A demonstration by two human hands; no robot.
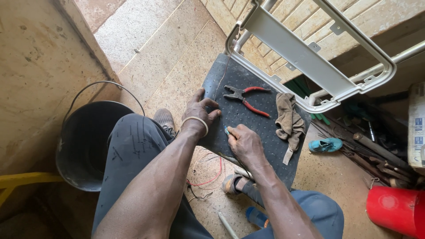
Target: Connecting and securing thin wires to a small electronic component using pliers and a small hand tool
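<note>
My left hand (200, 116) lies on the near-left part of the dark surface (261, 132), palm down, the fingers bent and pressed on the rubbery top. It grips nothing that I can see; it seems to pin a thin wire (224, 71) there, but the wire is so fine that I cannot say if my fingers truly touch it. On that wrist sits a pale band.

My right hand (244, 142) is just beside it, closed into a loose fist around a small tool with a blue-green tip (227, 131), which points toward the left hand. What kind of tool it is I cannot tell, because the hand hides most of it.

As I judge it, the work on the wire is in the middle: the wire runs from my hands up to the pale metal frame (310, 57) that leans behind the surface, and the red-handled pliers (246, 98) lie put down near my hands, with nothing held in them. Whether an end is already stripped or joined, the picture does not show (too small).

Beside the pliers lies a crumpled brown rag (288, 119). Under the surface, on the floor, loose red wire (208, 175) curls near my foot. At my left stands a black bucket (88, 141), at the far right a red container (396, 210) and some rusty scrap tools.
</note>
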